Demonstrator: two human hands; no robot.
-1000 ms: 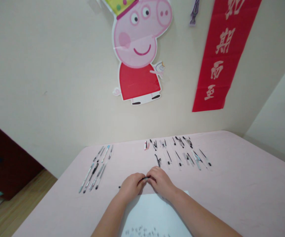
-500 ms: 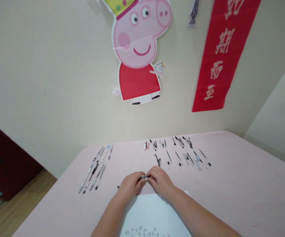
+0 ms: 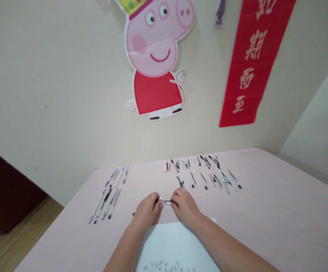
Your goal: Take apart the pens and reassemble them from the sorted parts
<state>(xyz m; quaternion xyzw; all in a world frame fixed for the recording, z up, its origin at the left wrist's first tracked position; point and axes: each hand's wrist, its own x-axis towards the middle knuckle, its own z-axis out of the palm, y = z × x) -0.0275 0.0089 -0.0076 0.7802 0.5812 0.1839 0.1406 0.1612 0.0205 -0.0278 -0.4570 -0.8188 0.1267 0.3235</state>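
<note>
My left hand [image 3: 146,212] is closed around a dark pen barrel [image 3: 156,200], one end showing at the fingertips. The fingers of my right hand [image 3: 187,206] pinch a slim, clear and silvery pen part [image 3: 167,202], which points left toward the other hand. Most of each held piece is hidden by the fingers. Left of my left hand a small black pen end [image 3: 133,214] sticks out; whether it is held or lies on the table I cannot tell. Beneath my wrists is a white sheet of paper [image 3: 177,241] with handwriting near its lower part.
Several whole pens [image 3: 107,200] lie in two rows on the left of the pink-covered table [image 3: 67,234]. Pens taken apart, with refills and caps [image 3: 203,179], lie in two rows on the right. Behind stands a wall with a pig cutout [image 3: 158,90] and a red banner [image 3: 243,87].
My hands have drawn slightly apart, and more of the slim pen part shows between them. The view has shifted a little.
</note>
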